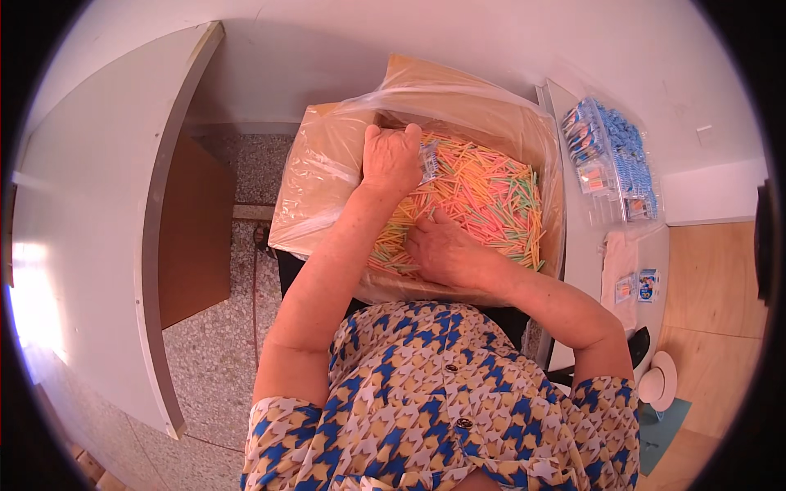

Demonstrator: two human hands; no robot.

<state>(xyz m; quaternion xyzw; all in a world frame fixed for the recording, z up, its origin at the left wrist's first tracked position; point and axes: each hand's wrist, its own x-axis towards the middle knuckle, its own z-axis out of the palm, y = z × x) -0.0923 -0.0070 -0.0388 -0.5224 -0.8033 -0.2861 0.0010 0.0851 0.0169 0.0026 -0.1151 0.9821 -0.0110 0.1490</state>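
Observation:
A large cardboard box (332,155) lined with clear plastic stands in front of me. Thin sticks (483,184) in pink, yellow, orange and green lie heaped inside it. At the box's far left part, my left hand (391,159) is closed around a small clear packet (429,162) with bluish print, which shows beside its right edge. My right hand (449,252) rests low among the sticks near the box's front side. Its fingers curl inward, and their tips are hidden, so what they grip does not show.
On the right-hand table (577,217) sits a clear plastic tray (602,204) holding many small blue packets (626,155). A pink cloth (620,254) and a small blue pack (648,285) lie nearer. A grey-topped panel (151,245) rises at left above speckled floor (209,360).

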